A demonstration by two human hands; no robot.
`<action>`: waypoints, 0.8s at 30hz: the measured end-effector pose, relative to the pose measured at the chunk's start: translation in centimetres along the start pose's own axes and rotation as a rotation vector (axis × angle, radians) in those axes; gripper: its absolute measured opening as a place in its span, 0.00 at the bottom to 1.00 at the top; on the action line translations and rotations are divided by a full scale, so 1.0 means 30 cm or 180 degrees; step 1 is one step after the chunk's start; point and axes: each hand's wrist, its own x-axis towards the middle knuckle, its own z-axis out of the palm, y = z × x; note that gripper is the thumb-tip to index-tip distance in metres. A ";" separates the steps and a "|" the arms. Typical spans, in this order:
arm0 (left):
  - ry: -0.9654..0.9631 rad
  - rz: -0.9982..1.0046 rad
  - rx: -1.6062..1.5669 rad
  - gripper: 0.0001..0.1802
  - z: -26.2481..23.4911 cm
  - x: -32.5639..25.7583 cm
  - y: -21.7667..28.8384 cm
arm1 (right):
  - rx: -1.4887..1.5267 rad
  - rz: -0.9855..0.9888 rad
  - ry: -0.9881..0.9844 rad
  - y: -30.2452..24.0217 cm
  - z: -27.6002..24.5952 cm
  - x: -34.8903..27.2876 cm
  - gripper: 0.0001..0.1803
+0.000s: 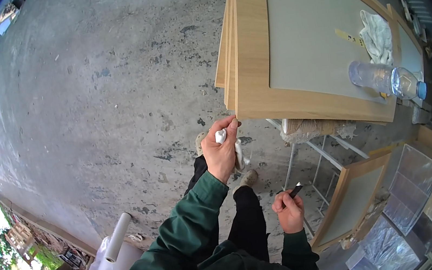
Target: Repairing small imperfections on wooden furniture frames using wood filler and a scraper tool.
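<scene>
White rag bunched in our left hand – fingers curled tight around it, pressed to the near corner of the wood panel, mid-frame, likely to wipe that edge. Our right hand, lower centre, pinches a small dark tool, held clear. Upper right on the panel lie a bottle and a cloth – parked within reach.
</scene>
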 end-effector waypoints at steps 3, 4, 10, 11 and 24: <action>-0.0072 -0.0093 0.0292 0.10 -0.007 0.002 -0.003 | 0.0208 -0.0032 -0.0059 0.014 -0.006 0.009 0.08; -0.0089 -0.0042 0.0337 0.10 -0.007 0.003 -0.002 | 0.0233 -0.0038 -0.0037 0.014 0.001 0.014 0.08; -0.0066 0.0219 0.0665 0.10 -0.004 -0.005 0.018 | 0.0373 -0.0008 0.0035 0.022 -0.006 0.067 0.08; -0.0044 0.0218 0.0718 0.10 -0.006 -0.002 0.021 | 0.0514 0.0061 -0.0007 0.017 0.000 0.075 0.08; -0.0631 -0.0337 0.1231 0.10 -0.029 0.120 0.135 | 0.0031 -0.0132 0.0149 -0.070 0.132 0.174 0.09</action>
